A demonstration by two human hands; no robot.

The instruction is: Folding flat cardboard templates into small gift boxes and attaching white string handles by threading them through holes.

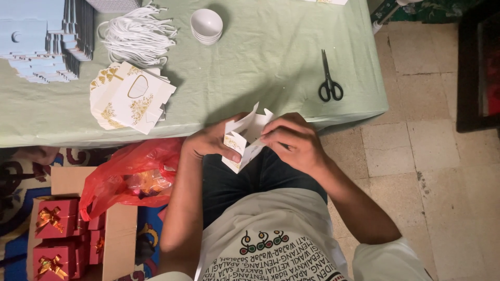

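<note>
A small white card box with gold print point(244, 138), part folded with its flaps up, is held over my lap at the table's front edge. My left hand point(211, 141) grips its left side, thumb across the front. My right hand point(294, 141) pinches its right side, fingers curled over the top edge. Both hands touch the box at once.
On the green-clothed table point(271, 57) lie black scissors point(329, 80), a stack of white bowls point(206, 25), white cord handles point(138, 34), flat white-and-gold box blanks point(130, 99) and pale blue card stacks point(44, 39). Left of my lap, a red plastic bag point(130, 174) and a carton of red bowed boxes point(57, 237).
</note>
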